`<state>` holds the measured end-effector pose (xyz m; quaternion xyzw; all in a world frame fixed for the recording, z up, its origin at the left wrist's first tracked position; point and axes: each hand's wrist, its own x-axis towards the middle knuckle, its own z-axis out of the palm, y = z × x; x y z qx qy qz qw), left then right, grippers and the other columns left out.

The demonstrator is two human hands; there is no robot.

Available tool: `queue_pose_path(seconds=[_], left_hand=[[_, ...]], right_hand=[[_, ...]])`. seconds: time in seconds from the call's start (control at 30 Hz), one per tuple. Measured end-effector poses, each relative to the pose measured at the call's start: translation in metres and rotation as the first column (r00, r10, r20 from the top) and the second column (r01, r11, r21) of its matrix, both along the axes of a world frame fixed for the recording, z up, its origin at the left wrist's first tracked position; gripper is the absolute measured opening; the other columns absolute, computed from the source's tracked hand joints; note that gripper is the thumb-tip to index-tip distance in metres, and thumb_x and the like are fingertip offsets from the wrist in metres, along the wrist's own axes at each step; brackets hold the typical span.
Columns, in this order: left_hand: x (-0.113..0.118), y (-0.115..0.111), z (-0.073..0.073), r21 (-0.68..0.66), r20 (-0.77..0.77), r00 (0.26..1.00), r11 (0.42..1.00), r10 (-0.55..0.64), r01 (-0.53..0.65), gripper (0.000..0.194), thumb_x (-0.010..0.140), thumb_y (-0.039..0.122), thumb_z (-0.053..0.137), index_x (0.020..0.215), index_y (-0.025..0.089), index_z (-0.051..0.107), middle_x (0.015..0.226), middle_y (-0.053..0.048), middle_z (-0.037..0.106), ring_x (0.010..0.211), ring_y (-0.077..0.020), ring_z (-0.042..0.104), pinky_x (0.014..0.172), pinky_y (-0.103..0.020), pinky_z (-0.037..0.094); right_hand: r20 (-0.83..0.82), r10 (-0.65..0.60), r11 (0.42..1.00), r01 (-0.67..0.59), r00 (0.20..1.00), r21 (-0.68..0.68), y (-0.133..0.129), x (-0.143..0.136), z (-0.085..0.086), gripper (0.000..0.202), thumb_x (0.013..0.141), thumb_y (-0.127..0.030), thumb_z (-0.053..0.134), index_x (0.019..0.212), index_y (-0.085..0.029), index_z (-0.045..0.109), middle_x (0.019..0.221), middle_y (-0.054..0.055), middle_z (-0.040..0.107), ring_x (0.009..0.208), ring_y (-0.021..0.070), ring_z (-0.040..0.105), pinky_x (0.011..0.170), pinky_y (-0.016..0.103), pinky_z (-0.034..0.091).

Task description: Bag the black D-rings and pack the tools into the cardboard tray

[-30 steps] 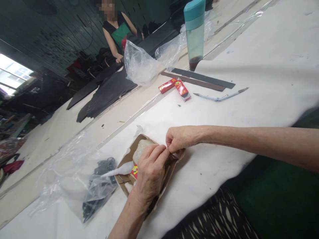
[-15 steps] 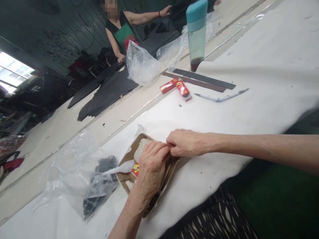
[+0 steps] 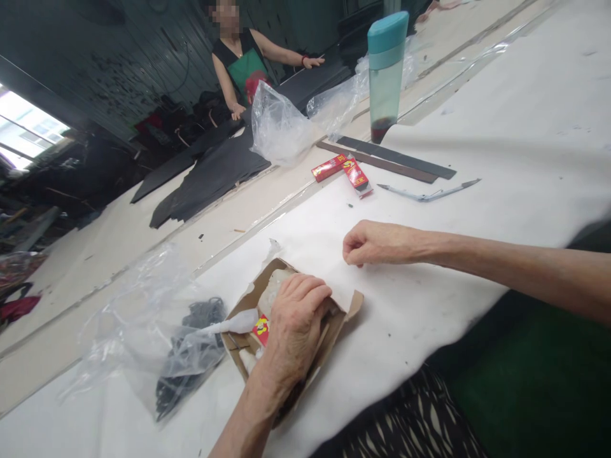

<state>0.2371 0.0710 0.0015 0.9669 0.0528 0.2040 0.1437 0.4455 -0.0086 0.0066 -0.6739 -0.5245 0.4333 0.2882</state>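
My left hand (image 3: pixel 298 321) lies over a small open cardboard box (image 3: pixel 353 306), its fingers curled down inside; what they hold, if anything, is hidden. Beside it in the box show a white nozzle-tipped bottle (image 3: pixel 241 321), a red and yellow packet (image 3: pixel 261 329) and a pale lump (image 3: pixel 273 292). Up and to the right of the box, my right hand (image 3: pixel 370 243) is closed above the white sheet, apart from the box. Whatever its fingertips may pinch cannot be made out.
Left of the box is a clear plastic bag (image 3: pixel 138 337) with black cords (image 3: pixel 191 350). Farther back are two red boxes (image 3: pixel 357 177), dark strips (image 3: pixel 396 159), a thin pointed tool (image 3: pixel 424 197), a teal-lidded bottle (image 3: pixel 386 76) and black sheets (image 3: pixel 214 172). A person (image 3: pixel 243 63) stands across the table.
My right hand has moved away from my left hand and the box, up and to the right, staying closed. My left hand remains over the box. The view has shifted slightly.
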Motion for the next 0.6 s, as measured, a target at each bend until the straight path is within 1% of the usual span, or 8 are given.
queue_pose_path(seconds=[0.1,0.2,0.27,0.4,0.47,0.53,0.6], left_hand=[[0.002,-0.001,0.000,-0.015,-0.007,1.000,1.000,0.003,-0.003,0.016,0.087,0.008,0.047,0.086,0.017,0.060,0.087,-0.004,0.066,0.082,-0.0176,0.057,0.077,-0.034,0.047],[0.003,-0.001,0.002,-0.022,-0.003,1.000,1.000,-0.006,0.006,0.017,0.087,0.008,0.047,0.091,0.017,0.060,0.090,-0.005,0.066,0.084,-0.0180,0.057,0.079,-0.035,0.047],[0.002,-0.001,0.002,-0.017,-0.001,1.000,1.000,-0.017,0.017,0.018,0.087,0.008,0.046,0.094,0.017,0.060,0.093,-0.006,0.066,0.087,-0.0185,0.057,0.081,-0.037,0.047],[-0.001,-0.002,0.005,0.043,-0.063,0.997,0.998,-0.049,0.051,0.021,0.087,0.006,0.043,0.096,0.016,0.059,0.096,-0.006,0.065,0.094,-0.0199,0.057,0.090,-0.041,0.045],[-0.003,-0.006,0.009,0.093,-0.105,0.994,0.995,-0.030,0.040,0.021,0.087,0.006,0.043,0.095,0.016,0.059,0.101,-0.007,0.065,0.103,-0.0230,0.054,0.093,-0.044,0.043],[-0.004,-0.013,0.016,0.121,-0.139,0.990,0.993,0.010,0.007,0.017,0.087,0.011,0.046,0.095,0.016,0.060,0.108,-0.008,0.063,0.111,-0.0261,0.049,0.093,-0.045,0.042],[-0.003,-0.021,0.022,0.114,-0.170,0.985,0.993,0.039,-0.020,0.011,0.088,0.018,0.050,0.094,0.016,0.060,0.111,-0.009,0.061,0.110,-0.0265,0.048,0.090,-0.044,0.044]], right_hand=[[-0.156,0.023,0.998,-0.030,0.987,-0.047,-0.008,-0.003,-0.002,0.010,0.064,-0.020,0.053,0.067,-0.015,0.061,0.058,-0.003,0.055,0.053,0.0084,0.041,0.048,0.021,0.028],[-0.285,-0.027,0.995,-0.001,0.958,-0.098,-0.011,-0.010,-0.007,0.008,0.063,-0.019,0.053,0.066,-0.015,0.059,0.055,-0.004,0.050,0.048,0.0071,0.035,0.045,0.022,0.023],[-0.335,-0.060,0.993,0.024,0.940,-0.112,-0.013,-0.013,-0.009,0.008,0.062,-0.019,0.053,0.066,-0.015,0.058,0.053,-0.004,0.049,0.046,0.0067,0.033,0.044,0.022,0.020],[-0.368,-0.095,0.992,0.056,0.925,-0.113,-0.020,-0.016,-0.007,0.006,0.061,-0.018,0.053,0.064,-0.015,0.057,0.051,-0.005,0.046,0.045,0.0060,0.030,0.043,0.022,0.018],[-0.371,-0.105,0.992,0.070,0.923,-0.109,-0.024,-0.017,-0.005,0.004,0.062,-0.017,0.052,0.063,-0.015,0.056,0.050,-0.005,0.044,0.045,0.0060,0.030,0.044,0.022,0.018],[-0.350,-0.119,0.991,0.089,0.929,-0.099,-0.030,-0.019,-0.003,0.005,0.063,-0.019,0.052,0.064,-0.015,0.055,0.050,-0.005,0.043,0.046,0.0064,0.030,0.044,0.022,0.019],[-0.286,-0.124,0.991,0.103,0.950,-0.087,-0.036,-0.021,-0.003,0.007,0.065,-0.021,0.051,0.066,-0.015,0.056,0.053,-0.005,0.044,0.048,0.0070,0.032,0.045,0.023,0.021]])
